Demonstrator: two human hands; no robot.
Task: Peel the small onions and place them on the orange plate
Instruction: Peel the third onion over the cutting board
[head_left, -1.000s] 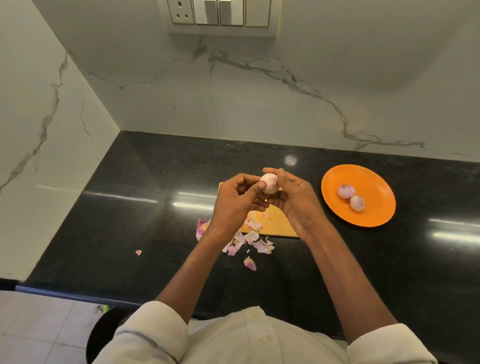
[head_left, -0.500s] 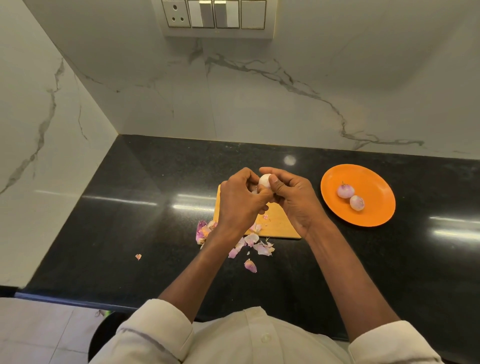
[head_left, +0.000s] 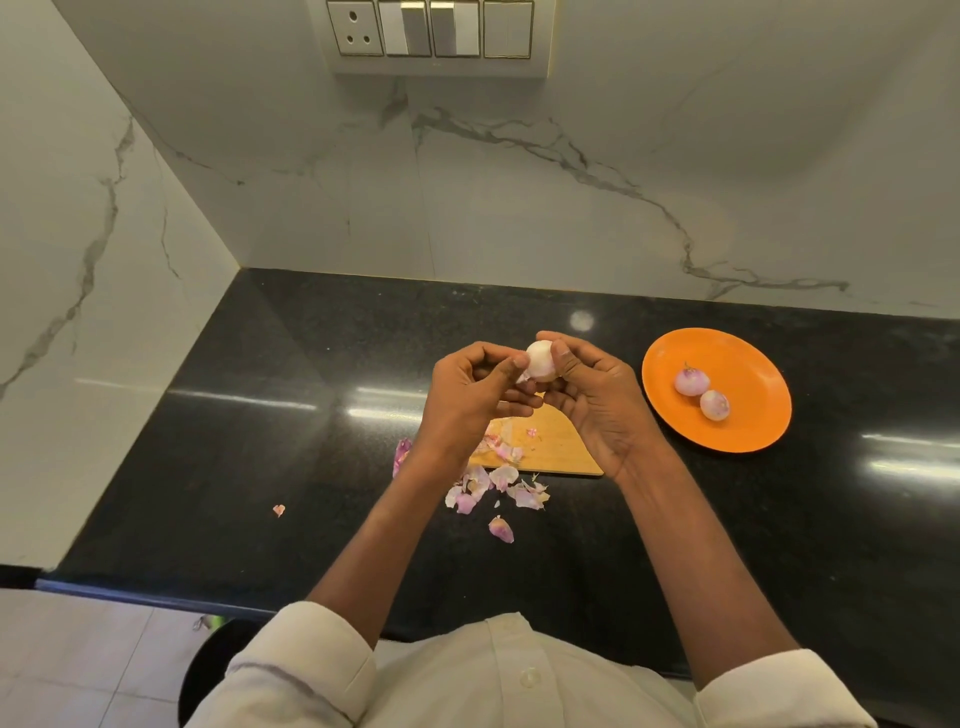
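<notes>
At the centre of the frame our right hand (head_left: 597, 400) grips the onion (head_left: 541, 360), its fingers (head_left: 563, 358) curled over the bulb's right side. Our left hand (head_left: 467, 395) meets it from the left, thumb and forefinger pinching a scrap of skin at the onion's lower left edge. The onion is pale and nearly bare, held above the board (head_left: 550, 441).

Below the hands, the board lies on the black tabletop (head_left: 311, 441), with pink peels (head_left: 493, 483) scattered on it and along its lower edge; one stray flake (head_left: 279, 510) sits well apart at lower left. To the right, the orange plate (head_left: 753, 415) holds two peeled onions (head_left: 692, 382) just beside each other.

We read no writing anywhere; the switch panel (head_left: 436, 31) at top centre carries no visible label.

Against half a second ago, the left hand has drawn back from covering the bulb, so more of the onion shows. The plate and peels lie as they did.
</notes>
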